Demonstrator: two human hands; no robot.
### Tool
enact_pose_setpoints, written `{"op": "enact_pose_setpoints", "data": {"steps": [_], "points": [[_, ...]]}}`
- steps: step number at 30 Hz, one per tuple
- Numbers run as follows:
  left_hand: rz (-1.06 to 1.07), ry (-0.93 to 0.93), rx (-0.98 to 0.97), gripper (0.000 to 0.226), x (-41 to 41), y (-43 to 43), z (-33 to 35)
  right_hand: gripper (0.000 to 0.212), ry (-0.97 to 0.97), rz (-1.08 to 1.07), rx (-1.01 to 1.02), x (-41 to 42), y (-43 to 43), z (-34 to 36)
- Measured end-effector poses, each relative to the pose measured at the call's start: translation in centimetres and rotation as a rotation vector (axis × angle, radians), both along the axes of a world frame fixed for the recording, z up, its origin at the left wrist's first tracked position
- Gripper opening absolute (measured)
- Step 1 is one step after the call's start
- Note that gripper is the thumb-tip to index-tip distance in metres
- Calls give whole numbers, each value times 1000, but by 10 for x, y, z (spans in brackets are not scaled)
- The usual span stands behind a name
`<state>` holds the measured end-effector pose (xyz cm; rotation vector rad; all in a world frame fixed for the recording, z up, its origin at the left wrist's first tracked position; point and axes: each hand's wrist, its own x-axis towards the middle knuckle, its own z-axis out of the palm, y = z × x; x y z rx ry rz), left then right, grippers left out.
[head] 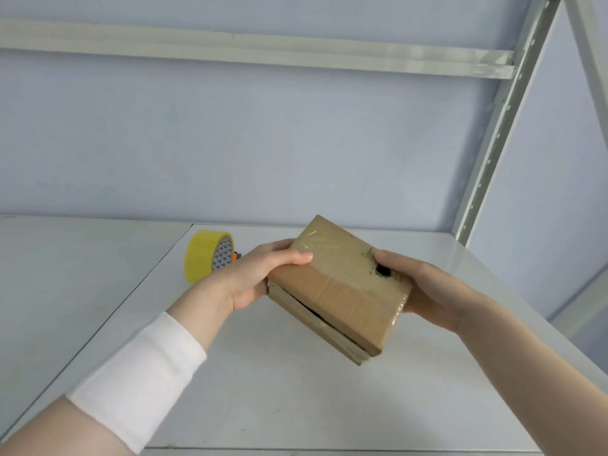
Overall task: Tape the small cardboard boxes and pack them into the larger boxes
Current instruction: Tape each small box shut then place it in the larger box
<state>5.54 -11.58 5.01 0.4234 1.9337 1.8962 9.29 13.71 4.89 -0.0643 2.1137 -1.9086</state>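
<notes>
A small brown cardboard box [342, 287] hangs tilted above the white shelf surface [296, 390], held between both hands. Clear tape shines over its top and sides, and a dark hole shows in its upper face near the right edge. My left hand [263, 274] grips its left end, thumb on top. Cupping the right end is my right hand [427, 291], thumb beside the hole. A yellow tape roll [207, 256] stands on edge on the shelf behind my left hand, with a small orange and green object partly hidden next to it.
A pale wall rises behind the shelf. A grey metal upright [500, 126] with holes slants up at the right, and a horizontal shelf beam [263, 47] crosses overhead. A seam [131, 291] runs diagonally through the shelf surface at the left.
</notes>
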Motion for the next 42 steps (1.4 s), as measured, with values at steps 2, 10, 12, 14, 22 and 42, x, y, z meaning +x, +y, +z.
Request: {"op": "enact_pose_setpoints", "data": {"steps": [2, 10, 12, 14, 22, 42], "points": [[129, -30, 70, 46, -1, 1, 1, 53, -67, -94, -47, 1, -2, -4], [156, -117, 94, 66, 29, 34, -34, 15, -196, -414, -163, 12, -44, -17], [213, -130, 91, 43, 27, 34, -36, 23, -157, -355, -36, 15, -51, -21], [253, -158, 91, 35, 21, 28, -36, 36, -127, -306, 59, 16, -53, -23], [329, -154, 0, 35, 11, 24, -43, 38, -108, -315, 129, 9, -70, -26], [563, 704, -1011, 30, -66, -101, -12, 25, 265, -307, 302, -34, -126, 38]]}}
